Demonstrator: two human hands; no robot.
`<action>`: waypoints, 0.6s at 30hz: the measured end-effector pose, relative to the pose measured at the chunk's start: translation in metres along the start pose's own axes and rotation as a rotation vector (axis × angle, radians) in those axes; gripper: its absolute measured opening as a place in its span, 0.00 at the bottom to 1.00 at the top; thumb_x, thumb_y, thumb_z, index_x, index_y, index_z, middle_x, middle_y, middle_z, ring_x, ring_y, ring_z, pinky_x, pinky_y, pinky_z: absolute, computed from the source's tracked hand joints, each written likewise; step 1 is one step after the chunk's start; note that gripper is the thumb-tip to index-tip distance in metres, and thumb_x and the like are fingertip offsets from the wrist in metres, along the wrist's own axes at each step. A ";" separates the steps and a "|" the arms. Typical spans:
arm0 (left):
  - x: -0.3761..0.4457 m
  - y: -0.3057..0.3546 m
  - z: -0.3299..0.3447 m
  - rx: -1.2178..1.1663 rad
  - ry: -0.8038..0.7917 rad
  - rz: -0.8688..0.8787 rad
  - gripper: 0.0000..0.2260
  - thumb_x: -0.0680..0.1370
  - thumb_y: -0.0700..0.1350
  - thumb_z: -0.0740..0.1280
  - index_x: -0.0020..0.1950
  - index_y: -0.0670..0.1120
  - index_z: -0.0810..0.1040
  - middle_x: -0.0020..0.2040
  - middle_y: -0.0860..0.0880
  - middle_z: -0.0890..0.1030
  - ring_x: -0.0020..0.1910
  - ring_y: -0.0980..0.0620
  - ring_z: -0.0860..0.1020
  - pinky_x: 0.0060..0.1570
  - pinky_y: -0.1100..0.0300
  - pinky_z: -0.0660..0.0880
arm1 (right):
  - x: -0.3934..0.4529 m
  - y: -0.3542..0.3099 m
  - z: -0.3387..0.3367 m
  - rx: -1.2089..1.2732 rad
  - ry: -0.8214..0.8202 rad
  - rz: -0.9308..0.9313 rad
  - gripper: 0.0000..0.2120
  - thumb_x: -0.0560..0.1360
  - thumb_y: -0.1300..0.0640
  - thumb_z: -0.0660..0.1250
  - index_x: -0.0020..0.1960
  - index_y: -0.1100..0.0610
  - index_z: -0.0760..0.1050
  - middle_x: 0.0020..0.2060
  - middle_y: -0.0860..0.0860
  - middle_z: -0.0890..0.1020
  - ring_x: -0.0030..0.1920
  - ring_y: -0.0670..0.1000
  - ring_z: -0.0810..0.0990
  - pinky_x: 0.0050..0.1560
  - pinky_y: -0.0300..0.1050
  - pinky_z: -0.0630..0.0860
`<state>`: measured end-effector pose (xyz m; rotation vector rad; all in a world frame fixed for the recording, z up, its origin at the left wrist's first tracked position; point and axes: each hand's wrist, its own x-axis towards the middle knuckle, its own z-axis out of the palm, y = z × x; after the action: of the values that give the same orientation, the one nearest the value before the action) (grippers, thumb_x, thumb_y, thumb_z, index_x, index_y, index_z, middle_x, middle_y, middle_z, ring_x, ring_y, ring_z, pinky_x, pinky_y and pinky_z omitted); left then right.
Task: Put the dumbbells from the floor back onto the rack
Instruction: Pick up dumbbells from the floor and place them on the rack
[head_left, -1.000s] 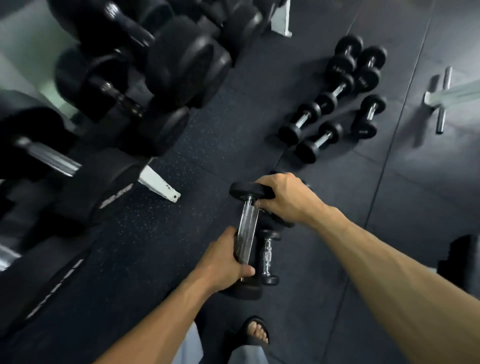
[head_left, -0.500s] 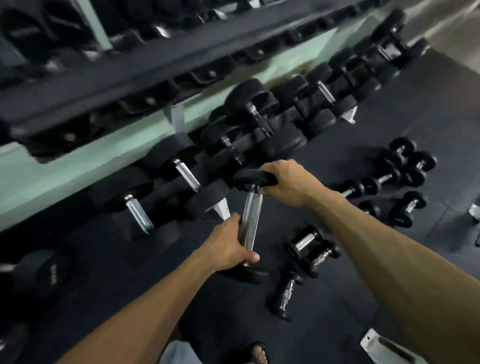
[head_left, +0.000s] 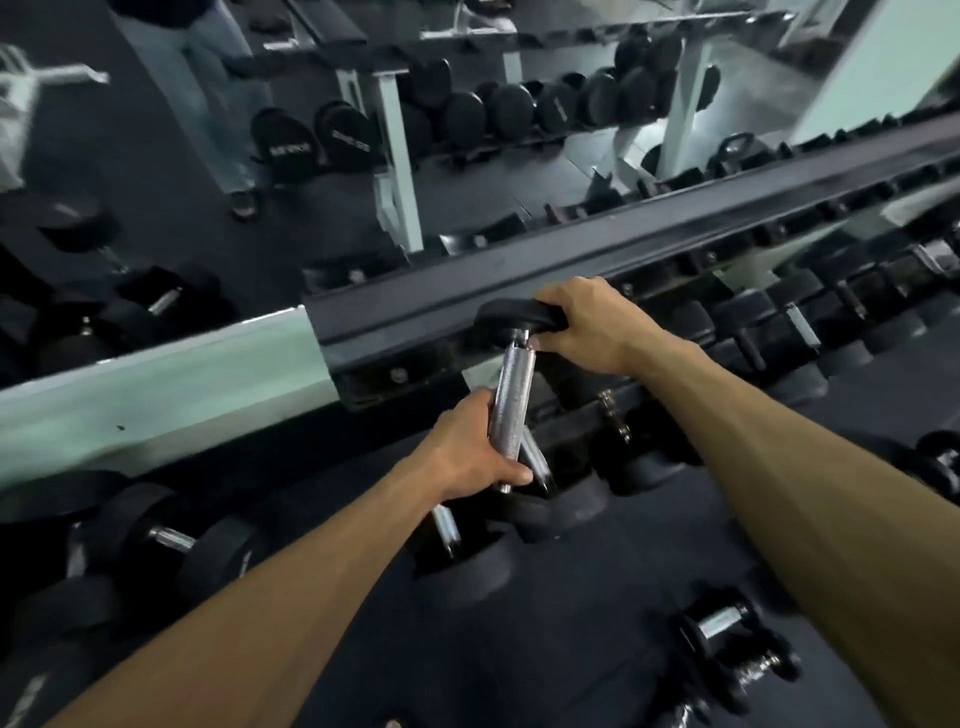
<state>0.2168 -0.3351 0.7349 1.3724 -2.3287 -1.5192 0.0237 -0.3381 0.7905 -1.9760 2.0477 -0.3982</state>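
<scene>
I hold a black dumbbell (head_left: 511, 395) with a chrome handle nearly upright in front of the rack. My left hand (head_left: 470, 457) grips the lower part of the handle. My right hand (head_left: 584, 325) clasps the upper black head, which sits level with the rack's dark top rail (head_left: 597, 260). The lower head is mostly hidden behind my left hand. Small dumbbells (head_left: 727, 636) lie on the dark floor at the lower right.
The rack's lower tier holds several large black dumbbells (head_left: 769, 332) to the right and others (head_left: 171, 540) to the left. A mirror behind the rack reflects more weights (head_left: 467, 114) and white posts (head_left: 395, 156). Another small dumbbell (head_left: 940, 462) lies at the right edge.
Both hands have lifted the dumbbell from floor level up to the rack's top rail. My view has swung up from the floor to the rack and mirror.
</scene>
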 end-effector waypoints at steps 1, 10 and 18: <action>0.005 -0.001 -0.013 -0.006 0.017 -0.004 0.37 0.64 0.46 0.81 0.68 0.48 0.66 0.50 0.56 0.74 0.50 0.55 0.75 0.48 0.63 0.69 | 0.016 -0.006 -0.002 -0.010 -0.005 -0.019 0.09 0.70 0.56 0.73 0.49 0.57 0.79 0.39 0.51 0.80 0.44 0.55 0.79 0.45 0.49 0.75; 0.066 -0.019 -0.087 -0.030 0.180 -0.075 0.33 0.65 0.47 0.80 0.64 0.47 0.68 0.58 0.54 0.76 0.52 0.55 0.74 0.48 0.63 0.69 | 0.152 -0.024 0.004 0.009 -0.091 -0.196 0.04 0.69 0.59 0.71 0.41 0.56 0.76 0.35 0.51 0.79 0.40 0.55 0.79 0.42 0.49 0.76; 0.114 -0.048 -0.124 -0.067 0.307 -0.232 0.38 0.65 0.46 0.79 0.69 0.44 0.63 0.59 0.52 0.72 0.60 0.50 0.73 0.53 0.59 0.69 | 0.246 -0.035 0.036 0.048 -0.192 -0.318 0.05 0.71 0.58 0.72 0.47 0.56 0.79 0.38 0.50 0.80 0.44 0.54 0.79 0.47 0.51 0.77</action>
<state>0.2364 -0.5088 0.7169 1.7657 -1.9778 -1.3068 0.0614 -0.5859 0.7696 -2.2195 1.5987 -0.3027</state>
